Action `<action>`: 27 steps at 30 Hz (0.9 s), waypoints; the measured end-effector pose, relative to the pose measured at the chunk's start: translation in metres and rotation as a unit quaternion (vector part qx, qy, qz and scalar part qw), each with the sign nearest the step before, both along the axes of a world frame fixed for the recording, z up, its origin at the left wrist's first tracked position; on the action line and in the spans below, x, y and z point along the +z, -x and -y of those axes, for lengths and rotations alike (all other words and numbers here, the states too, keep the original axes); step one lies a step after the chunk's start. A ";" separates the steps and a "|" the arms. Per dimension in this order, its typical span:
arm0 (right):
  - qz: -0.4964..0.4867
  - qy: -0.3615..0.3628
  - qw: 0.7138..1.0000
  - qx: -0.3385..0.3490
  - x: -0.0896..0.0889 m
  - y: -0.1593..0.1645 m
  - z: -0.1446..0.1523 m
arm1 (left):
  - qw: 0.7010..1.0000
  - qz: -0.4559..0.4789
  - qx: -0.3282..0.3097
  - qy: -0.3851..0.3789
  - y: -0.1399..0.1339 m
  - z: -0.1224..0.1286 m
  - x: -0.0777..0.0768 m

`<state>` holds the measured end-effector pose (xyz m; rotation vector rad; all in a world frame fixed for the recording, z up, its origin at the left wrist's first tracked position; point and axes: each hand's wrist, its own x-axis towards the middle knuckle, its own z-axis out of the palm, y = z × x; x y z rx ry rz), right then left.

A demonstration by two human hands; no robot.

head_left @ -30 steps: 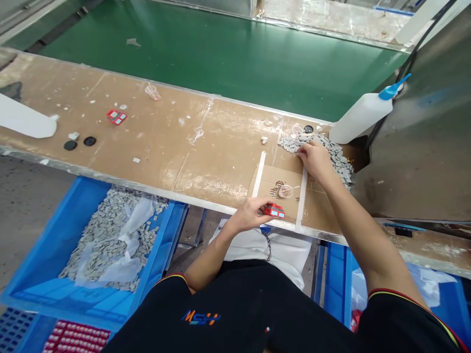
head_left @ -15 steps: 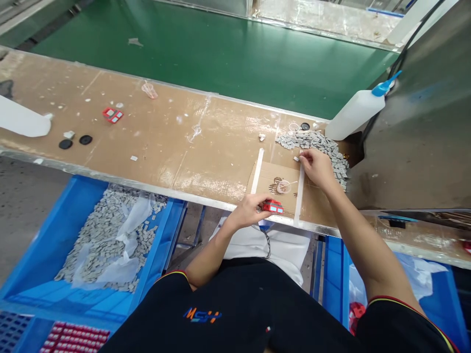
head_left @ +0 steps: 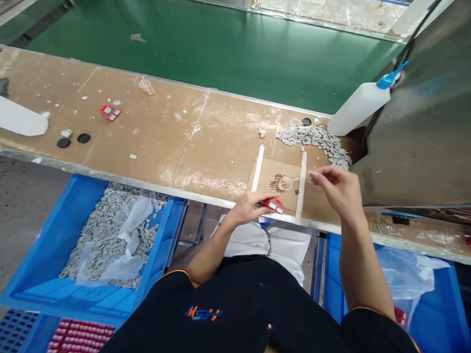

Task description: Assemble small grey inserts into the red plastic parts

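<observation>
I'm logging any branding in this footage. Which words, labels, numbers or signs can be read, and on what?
"MS" plus an unclear third letter: stylised, multicoloured logo on the black shirt.
Dark markings on the cardboard piece beside the small cup: too small to read.
I can read nothing else.

I work in bright light, with glare streaking the brown worktop left of the white bottle and dark shadow beside the bottle's base.

logo | "MS", last character unclear | on black shirt
</observation>
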<state>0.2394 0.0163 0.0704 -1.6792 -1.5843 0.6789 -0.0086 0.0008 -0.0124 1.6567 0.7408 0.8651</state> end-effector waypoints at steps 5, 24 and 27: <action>-0.068 0.051 0.989 0.119 -0.009 0.034 0.050 | 0.999 0.021 -0.018 0.032 0.000 0.000 0.005; 0.092 0.063 0.970 0.215 -0.015 0.042 0.040 | 0.997 -0.069 -0.034 -0.021 0.000 -0.001 0.008; 0.136 0.051 0.966 0.215 -0.015 0.047 0.045 | 0.994 -0.096 -0.027 -0.037 0.000 0.000 0.007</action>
